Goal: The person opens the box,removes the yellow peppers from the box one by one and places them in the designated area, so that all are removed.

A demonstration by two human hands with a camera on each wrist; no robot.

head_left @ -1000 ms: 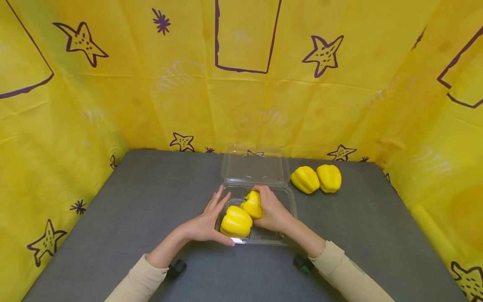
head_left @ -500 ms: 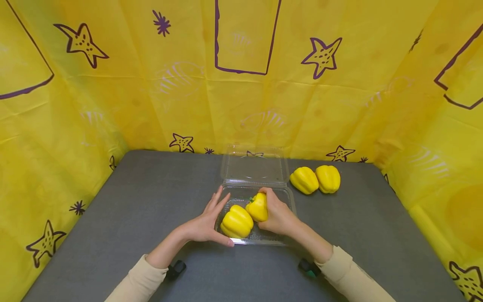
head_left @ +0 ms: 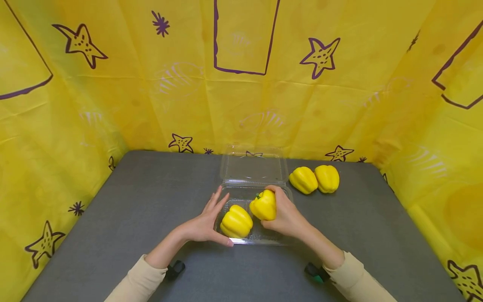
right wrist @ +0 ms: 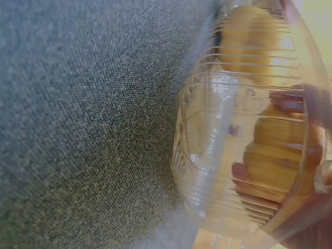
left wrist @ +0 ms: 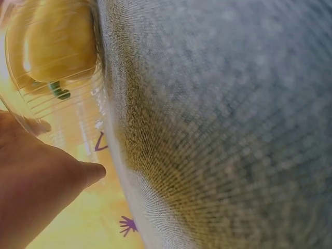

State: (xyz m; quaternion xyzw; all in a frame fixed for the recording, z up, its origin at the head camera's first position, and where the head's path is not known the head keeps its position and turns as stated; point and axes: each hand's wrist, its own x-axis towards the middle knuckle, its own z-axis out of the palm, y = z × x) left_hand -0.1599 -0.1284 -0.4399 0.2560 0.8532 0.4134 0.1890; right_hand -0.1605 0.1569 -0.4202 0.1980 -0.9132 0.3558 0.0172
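Observation:
A clear plastic clamshell container lies with its lid folded back. In its left part rests a yellow bell pepper, which also shows through the clear wall in the left wrist view. My right hand grips a second bell pepper from its right side, over the container's right part; its green stem faces left. In the right wrist view that held pepper appears through the ribbed wall. My left hand spreads straight fingers along the container's left side, thumb at the front left corner.
Two more yellow bell peppers sit side by side on the grey table, right of the lid. A yellow patterned cloth encloses the table at the back and both sides.
My right hand has shifted right with its bell pepper, opening a gap from the other pepper in the container. The left hand has stayed in place.

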